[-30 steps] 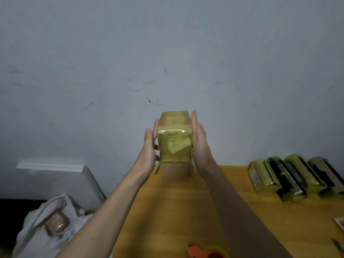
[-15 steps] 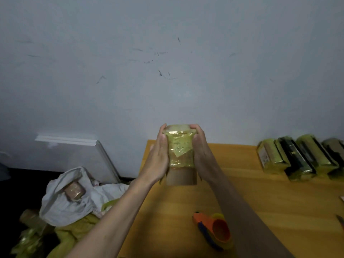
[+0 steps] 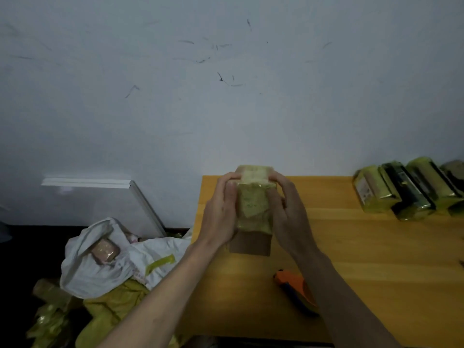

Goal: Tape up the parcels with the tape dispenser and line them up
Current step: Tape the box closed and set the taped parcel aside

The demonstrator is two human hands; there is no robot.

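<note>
Your left hand (image 3: 221, 212) and right hand (image 3: 288, 209) grip the parcel (image 3: 253, 209) between them; the tape dispenser (image 3: 291, 287) lies beneath your right forearm.

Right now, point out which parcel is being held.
The parcel gripped between both hands, left and right; the others lie lined up along the wall.

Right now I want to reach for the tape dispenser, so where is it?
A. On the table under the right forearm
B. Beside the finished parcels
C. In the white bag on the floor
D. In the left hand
A: the orange tape dispenser lies on the table, partly hidden by the right forearm, while both hands grip the parcel.
</note>
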